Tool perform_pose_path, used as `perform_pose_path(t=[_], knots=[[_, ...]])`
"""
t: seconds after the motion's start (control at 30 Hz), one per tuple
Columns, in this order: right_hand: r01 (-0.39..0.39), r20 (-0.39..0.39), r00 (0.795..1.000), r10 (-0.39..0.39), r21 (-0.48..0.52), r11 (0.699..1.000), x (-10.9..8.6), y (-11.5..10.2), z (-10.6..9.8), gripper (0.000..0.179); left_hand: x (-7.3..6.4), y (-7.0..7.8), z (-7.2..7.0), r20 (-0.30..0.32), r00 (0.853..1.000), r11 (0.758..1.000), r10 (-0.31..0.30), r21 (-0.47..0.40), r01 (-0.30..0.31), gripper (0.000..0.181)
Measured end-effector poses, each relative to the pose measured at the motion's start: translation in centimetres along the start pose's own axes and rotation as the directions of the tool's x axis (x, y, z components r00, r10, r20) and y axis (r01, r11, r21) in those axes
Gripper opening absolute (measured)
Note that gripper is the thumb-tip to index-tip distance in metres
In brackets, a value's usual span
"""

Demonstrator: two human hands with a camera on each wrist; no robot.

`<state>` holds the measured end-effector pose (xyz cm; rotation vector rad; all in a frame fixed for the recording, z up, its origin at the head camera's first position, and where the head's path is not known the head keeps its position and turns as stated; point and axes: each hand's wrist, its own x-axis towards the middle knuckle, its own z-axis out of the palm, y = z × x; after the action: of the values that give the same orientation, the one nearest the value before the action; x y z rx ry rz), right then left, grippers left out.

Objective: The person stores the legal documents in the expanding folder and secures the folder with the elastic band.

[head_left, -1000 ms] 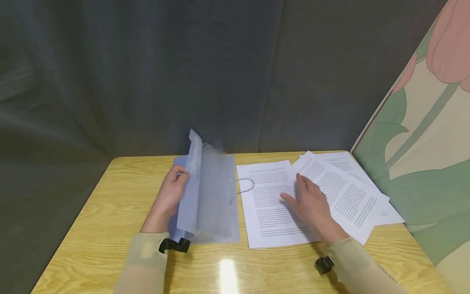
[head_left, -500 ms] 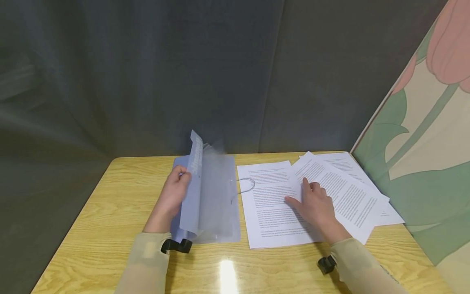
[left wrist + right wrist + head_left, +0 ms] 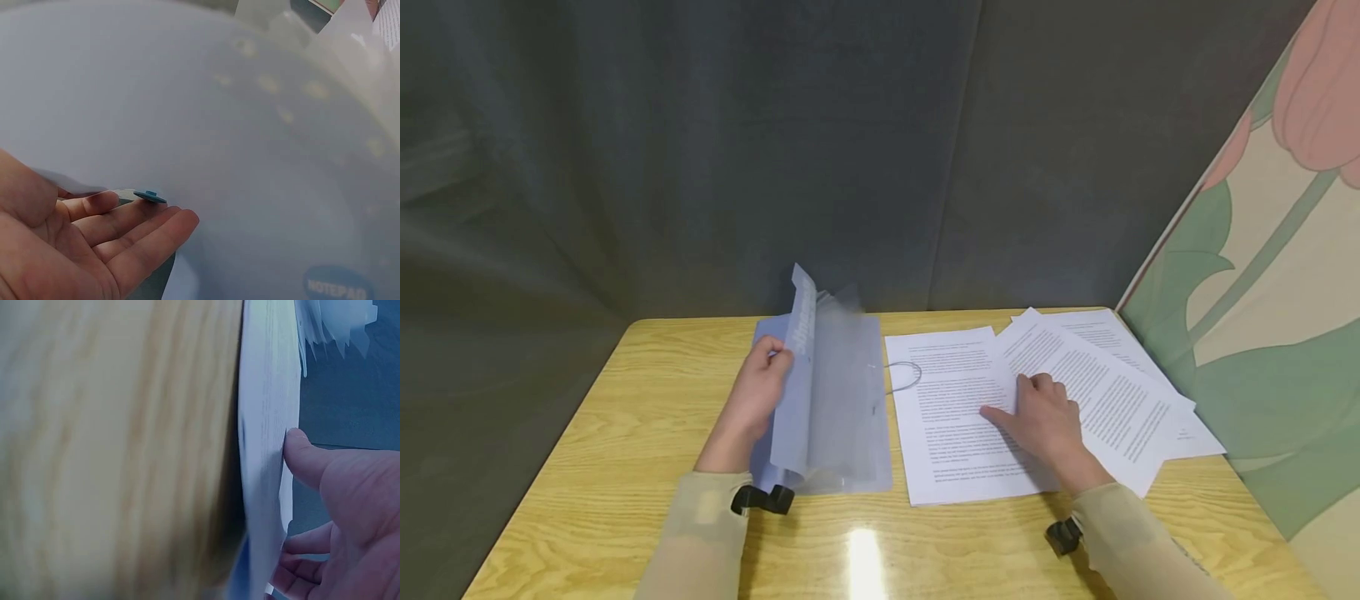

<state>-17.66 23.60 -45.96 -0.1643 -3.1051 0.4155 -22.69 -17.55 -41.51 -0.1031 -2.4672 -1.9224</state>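
Nearest on the tabletop, the left hand pinches the raised cover of the blue folder, tilting it open over clear sleeves; a light, steady grip seems best, since a hard squeeze could crease the thin plastic; the right hand is unclenched, thumb and fingers apart, touching the printed sheets just right of the folder, where they meet the slanted page; squaring the edges before any lift, and lifting from a corner, should stop the paper buckling; the thin loop reaches over the sheets' left side and could snag, so it wants tucking aside; farther off, the back sheet lies partly under the slanted page, before the dark curtain, and is best drawn out flat.
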Motion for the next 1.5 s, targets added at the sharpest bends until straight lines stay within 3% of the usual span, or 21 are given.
perform_pose_path(t=[0.47, 0.77, 0.93, 1.1, 1.5], knots=[[-0.049, 0.018, 0.999, 0.05, -0.006, 0.999, 0.8, -0.4, -0.1, 0.095, 0.0, 0.1, 0.0, 0.0, 1.0, 1.0, 0.01, -0.001, -0.01, 0.012], [-0.096, 0.069, 0.993, 0.091, 0.069, 0.993, 1.4, -0.8, -0.3, 0.098, -0.1, 0.0, 0.0, -0.006, 1.0, 1.0, 0.002, 0.0, -0.002, 0.012], [-0.071, 0.09, 0.994, 0.063, 0.084, 0.994, 1.2, -0.9, -0.4, 0.104, -0.1, -0.1, 0.1, -0.001, 1.0, 1.0, 0.002, 0.006, -0.002, 0.011], [-0.034, 0.042, 0.999, 0.031, 0.095, 0.995, 0.8, -0.8, -0.6, 0.091, -0.1, -0.1, 0.1, 0.001, 1.0, 1.0, 0.004, 0.01, -0.004, 0.011], [-0.03, 0.052, 0.999, 0.012, 0.346, 0.938, 0.3, 0.1, -1.3, 0.075, -0.3, 0.1, 0.7, -0.008, 1.0, 1.0, 0.02, 0.02, -0.02, 0.011]])
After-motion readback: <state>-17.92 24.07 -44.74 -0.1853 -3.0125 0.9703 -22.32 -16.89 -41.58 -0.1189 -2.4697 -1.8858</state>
